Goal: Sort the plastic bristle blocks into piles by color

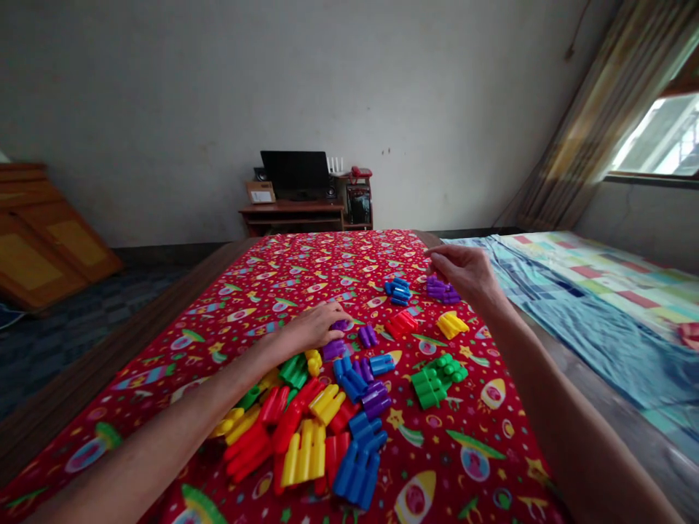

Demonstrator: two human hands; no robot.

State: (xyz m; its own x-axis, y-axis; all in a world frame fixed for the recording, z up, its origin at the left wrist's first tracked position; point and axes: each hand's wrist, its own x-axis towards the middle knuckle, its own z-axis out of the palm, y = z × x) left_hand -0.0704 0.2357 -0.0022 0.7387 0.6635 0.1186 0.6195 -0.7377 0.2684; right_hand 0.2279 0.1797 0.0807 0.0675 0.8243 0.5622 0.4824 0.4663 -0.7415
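My left hand [318,326] is closed on a purple toy block [341,324] at the far edge of a mixed heap. Another purple block [334,350] lies just beneath its fingers. On the right, my right hand [464,268] hovers by a small purple block group [442,290], thumb and forefinger slightly apart, with nothing visible between them. Nearby lie blue blocks [398,291], red blocks [402,324], yellow blocks [451,325] and green blocks [438,381], grouped by colour. The heap of red [248,451], yellow [304,453], blue and green blocks fills the near middle.
A red patterned cloth [426,466] covers the table. To the right is a bed with a blue cloth [568,342]. Against the far wall stands a desk [292,212] with a monitor [295,173]; a wooden cabinet [54,233] stands at left.
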